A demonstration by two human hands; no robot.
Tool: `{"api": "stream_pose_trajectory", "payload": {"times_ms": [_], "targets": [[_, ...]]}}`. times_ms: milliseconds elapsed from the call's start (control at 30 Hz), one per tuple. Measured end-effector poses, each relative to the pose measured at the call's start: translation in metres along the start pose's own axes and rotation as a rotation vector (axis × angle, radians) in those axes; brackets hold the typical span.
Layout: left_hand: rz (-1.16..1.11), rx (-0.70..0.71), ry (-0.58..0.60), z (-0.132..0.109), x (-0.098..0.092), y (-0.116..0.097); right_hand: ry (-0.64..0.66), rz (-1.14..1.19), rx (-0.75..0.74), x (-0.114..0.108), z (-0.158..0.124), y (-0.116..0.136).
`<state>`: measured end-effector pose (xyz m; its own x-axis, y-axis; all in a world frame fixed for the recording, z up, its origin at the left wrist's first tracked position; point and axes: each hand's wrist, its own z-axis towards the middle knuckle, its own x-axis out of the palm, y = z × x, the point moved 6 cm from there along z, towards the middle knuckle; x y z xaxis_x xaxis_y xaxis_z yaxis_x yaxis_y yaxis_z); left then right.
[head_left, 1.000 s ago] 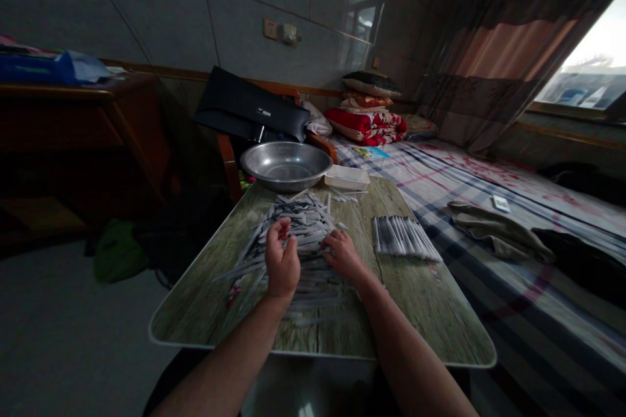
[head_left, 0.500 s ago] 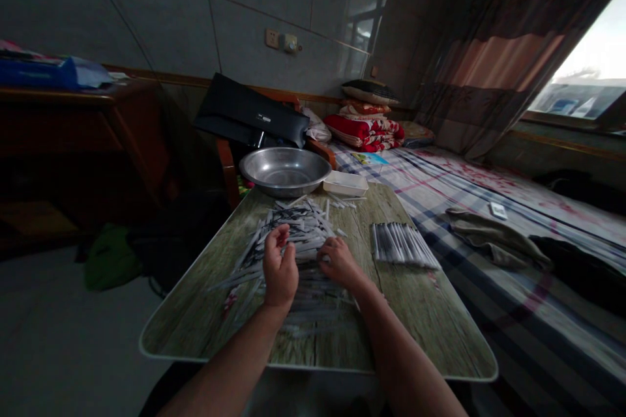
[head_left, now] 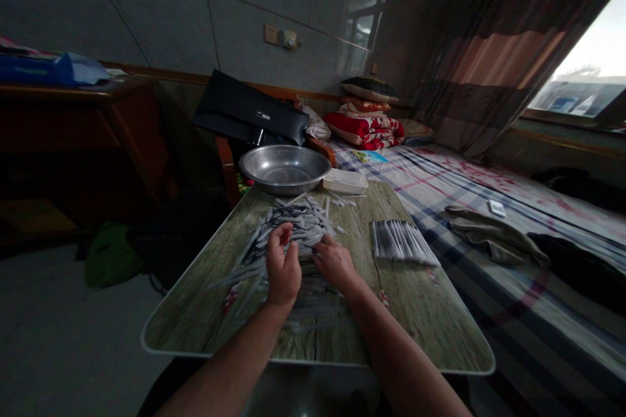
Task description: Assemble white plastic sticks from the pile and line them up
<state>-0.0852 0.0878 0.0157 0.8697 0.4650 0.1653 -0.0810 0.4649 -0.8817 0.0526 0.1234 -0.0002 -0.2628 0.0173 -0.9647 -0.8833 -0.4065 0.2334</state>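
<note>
Over a loose heap of slim white and dark pen parts [head_left: 298, 214], my two hands are held close together. My left hand [head_left: 283, 267] has its fingers curled toward the thumb; whatever lies in its grip is too small and dim to make out. My right hand [head_left: 336, 262] is closed in a pinch, its fingertips facing the left thumb. A thin dark line shows between the hands, but I cannot tell what it is. More pale sticks lie blurred beneath my wrists. To the right, a neat row of clear pens with dark ends [head_left: 402, 242] lies side by side.
A wide metal basin [head_left: 286, 169] and a shallow white tray [head_left: 345, 181] stand at the far end of the wood-patterned table [head_left: 195, 319]. Behind them, a black case-like object [head_left: 252, 111] rests on a chair. A bed with a checked sheet [head_left: 420, 189] adjoins the right side.
My right hand has moved slightly left and up, nearer to the left hand. My left hand has shifted a little to the right. The pen row looks the same.
</note>
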Motion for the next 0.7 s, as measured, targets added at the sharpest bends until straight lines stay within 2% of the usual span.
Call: {"api": "stream_pose_trajectory", "payload": {"times_ms": [233, 433, 567, 633, 700], "targets": [[0.017, 0.011, 0.031, -0.003, 0.002, -0.002, 0.054, -0.030, 0.031, -0.001, 0.001, 0.002], [0.059, 0.008, 0.056, -0.003, 0.002, -0.006, -0.021, 0.076, 0.009, -0.003, -0.002, -0.003], [0.033, -0.058, 0.059, -0.003, 0.002, -0.004, -0.175, 0.383, 0.051, -0.008, -0.001, -0.022], [-0.016, -0.117, 0.080, -0.004, 0.005, -0.001, -0.211, 0.665, 0.077, -0.008, -0.001, -0.032], [-0.081, -0.191, 0.131, -0.005, 0.010, 0.002, -0.190, 0.964, 0.078, -0.007, -0.002, -0.035]]}}
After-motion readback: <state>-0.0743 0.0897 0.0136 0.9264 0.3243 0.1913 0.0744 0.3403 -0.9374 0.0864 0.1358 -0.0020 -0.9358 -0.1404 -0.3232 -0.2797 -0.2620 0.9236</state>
